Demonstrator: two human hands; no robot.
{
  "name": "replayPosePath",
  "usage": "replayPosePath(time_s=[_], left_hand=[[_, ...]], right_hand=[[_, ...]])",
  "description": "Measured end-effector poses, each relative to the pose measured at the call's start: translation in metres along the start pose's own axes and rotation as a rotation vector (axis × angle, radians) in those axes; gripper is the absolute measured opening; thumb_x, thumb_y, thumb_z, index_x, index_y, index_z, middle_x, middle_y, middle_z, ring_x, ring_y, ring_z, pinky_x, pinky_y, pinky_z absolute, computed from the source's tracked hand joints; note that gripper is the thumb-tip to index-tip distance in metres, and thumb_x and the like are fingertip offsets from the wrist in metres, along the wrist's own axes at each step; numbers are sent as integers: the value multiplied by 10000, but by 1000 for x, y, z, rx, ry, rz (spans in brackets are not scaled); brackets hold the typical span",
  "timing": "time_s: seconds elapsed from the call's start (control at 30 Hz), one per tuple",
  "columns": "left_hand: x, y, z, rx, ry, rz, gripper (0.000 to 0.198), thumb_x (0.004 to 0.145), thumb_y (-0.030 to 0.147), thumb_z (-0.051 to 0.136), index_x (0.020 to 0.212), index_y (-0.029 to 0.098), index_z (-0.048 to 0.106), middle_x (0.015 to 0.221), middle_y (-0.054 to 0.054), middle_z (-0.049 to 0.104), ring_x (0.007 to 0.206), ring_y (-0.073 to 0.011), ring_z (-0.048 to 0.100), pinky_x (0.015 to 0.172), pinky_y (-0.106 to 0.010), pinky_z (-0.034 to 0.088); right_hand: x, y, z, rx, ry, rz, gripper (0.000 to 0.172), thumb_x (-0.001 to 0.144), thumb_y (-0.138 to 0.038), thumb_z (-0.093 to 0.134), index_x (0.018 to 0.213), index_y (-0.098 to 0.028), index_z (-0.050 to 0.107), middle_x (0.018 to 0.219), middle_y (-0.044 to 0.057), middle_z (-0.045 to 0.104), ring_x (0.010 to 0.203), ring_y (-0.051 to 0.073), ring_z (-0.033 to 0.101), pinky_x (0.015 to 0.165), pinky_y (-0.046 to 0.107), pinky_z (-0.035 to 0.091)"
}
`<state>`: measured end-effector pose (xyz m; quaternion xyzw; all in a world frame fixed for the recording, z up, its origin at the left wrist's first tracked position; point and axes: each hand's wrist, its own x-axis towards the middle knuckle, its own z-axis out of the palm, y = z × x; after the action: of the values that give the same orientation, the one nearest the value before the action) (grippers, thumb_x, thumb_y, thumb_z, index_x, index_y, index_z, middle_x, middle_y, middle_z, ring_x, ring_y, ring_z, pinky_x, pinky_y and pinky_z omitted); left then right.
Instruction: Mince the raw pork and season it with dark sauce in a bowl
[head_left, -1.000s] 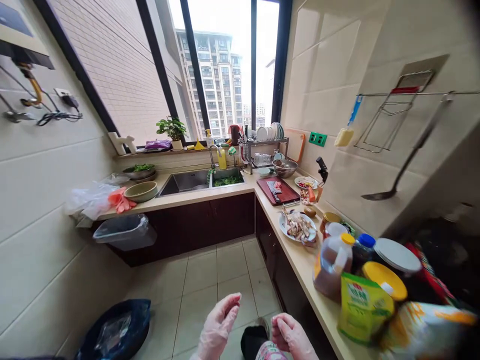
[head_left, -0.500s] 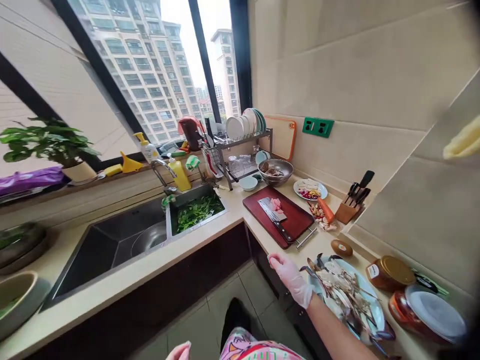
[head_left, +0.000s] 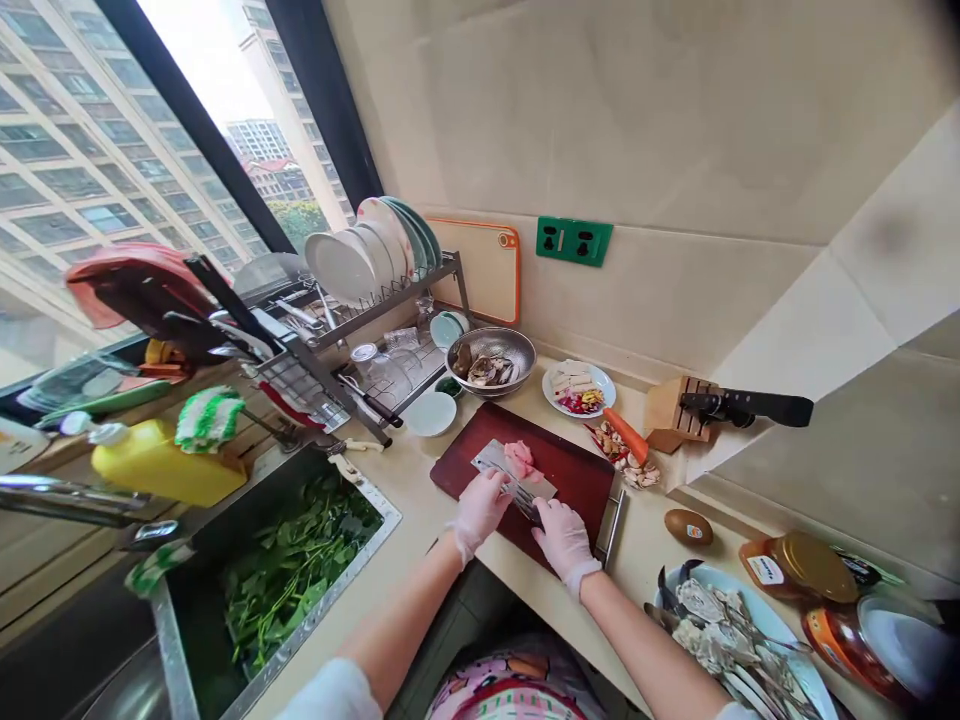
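A person wearing thin clear gloves leans over the bench (head_left: 379, 555), with both hands at the broad-bladed knife (head_left: 538, 486) lying on the dark red chopping board (head_left: 583, 485). The right hand (head_left: 564, 537) is curled closed around the knife's dark handle, most of which it hides. The left hand (head_left: 482, 502) has its fingers bent together at the near edge of the blade; whether they grip it or only touch it cannot be told. Pink pieces of meat (head_left: 519, 459) lie on the blade and against its far edge, just beyond the left fingertips.

Behind the board stand a metal bowl (head_left: 529, 352) and a small pale bowl (head_left: 430, 414), with a dish rack (head_left: 412, 298) farther left. To the right, a carrot (head_left: 626, 434) lies between a plate of sliced food (head_left: 576, 387) and a wooden knife block (head_left: 666, 415). A brown fruit (head_left: 688, 527) rests near a plate of cut crab (head_left: 712, 622). Leafy greens (head_left: 304, 570) fill the sink basin at left.
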<state>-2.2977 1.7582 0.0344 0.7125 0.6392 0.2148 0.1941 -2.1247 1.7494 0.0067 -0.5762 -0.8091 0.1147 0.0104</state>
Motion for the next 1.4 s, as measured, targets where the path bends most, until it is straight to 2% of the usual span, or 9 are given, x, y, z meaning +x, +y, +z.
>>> replayPosePath(time_s=[0.13, 0.3, 0.5, 0.67, 0.83, 0.97, 1.1, 1.23, 1.4], left_hand=[[55, 15, 21, 108, -104, 60, 211, 821, 281, 593, 1006, 184, 569, 1119, -98, 540, 1013, -206, 543, 860, -321, 455], [87, 16, 31, 231, -211, 110, 182, 844, 355, 567, 888, 178, 560, 1004, -89, 552, 962, -224, 520, 804, -330, 455], [120, -3, 6, 36, -394, 146, 229, 774, 395, 642, 823, 174, 609, 836, -45, 624, 741, -177, 592, 671, -291, 469], [153, -24, -14, 47, -513, 527, 596, 571, 348, 817, 1112, 207, 611, 1061, -77, 664, 1079, -270, 561, 940, -377, 414], [144, -35, -11, 47, -601, 590, 158, 849, 363, 576, 892, 257, 686, 955, -26, 704, 937, -182, 612, 866, -297, 423], [132, -31, -12, -211, -594, 554, 208, 892, 374, 525, 899, 235, 680, 843, -15, 731, 831, -161, 643, 829, -288, 440], [134, -17, -1, -239, -616, 579, 282, 852, 389, 589, 1078, 231, 641, 917, -30, 736, 908, -179, 645, 892, -319, 438], [133, -10, 14, 49, -536, 634, 472, 749, 350, 705, 1194, 233, 601, 1222, -95, 628, 1128, -273, 540, 969, -428, 399], [119, -11, 21, -42, -513, 620, 245, 891, 363, 523, 1047, 286, 695, 1073, -37, 683, 993, -196, 603, 901, -331, 454]], right_hand=[[3, -1, -4, 7, -69, 30, 291, 815, -152, 550, 1103, -200, 561, 1004, 111, 612, 901, 250, 606, 729, 326, 453], [-5, -11, -12, 149, -104, 90, 325, 798, -86, 481, 1073, -226, 580, 1035, 93, 591, 867, 220, 623, 696, 282, 458], [-46, -1, -29, 440, -164, 104, 312, 735, -125, 519, 999, -266, 608, 985, 18, 619, 800, 170, 625, 693, 234, 433], [-90, 16, -30, 750, -153, 265, 289, 695, -163, 522, 924, -289, 647, 931, 7, 653, 843, 177, 622, 757, 242, 448], [-124, 18, -14, 1018, 34, 619, 270, 644, -339, 629, 891, -253, 696, 934, 64, 713, 870, 254, 653, 802, 325, 505], [-132, 5, -1, 1145, 221, 884, 371, 593, -437, 668, 890, -215, 693, 950, 93, 721, 905, 286, 657, 789, 340, 529], [-125, -3, 4, 1222, 275, 1051, 467, 601, -517, 650, 958, -215, 660, 904, 63, 715, 708, 238, 661, 544, 294, 523], [-114, 3, 8, 1143, 261, 1016, 488, 630, -519, 631, 1007, -209, 652, 1006, 73, 709, 815, 249, 673, 638, 307, 548], [-99, 17, 6, 973, 252, 819, 454, 712, -470, 596, 1071, -200, 667, 1118, 97, 689, 1068, 271, 617, 962, 382, 454]])
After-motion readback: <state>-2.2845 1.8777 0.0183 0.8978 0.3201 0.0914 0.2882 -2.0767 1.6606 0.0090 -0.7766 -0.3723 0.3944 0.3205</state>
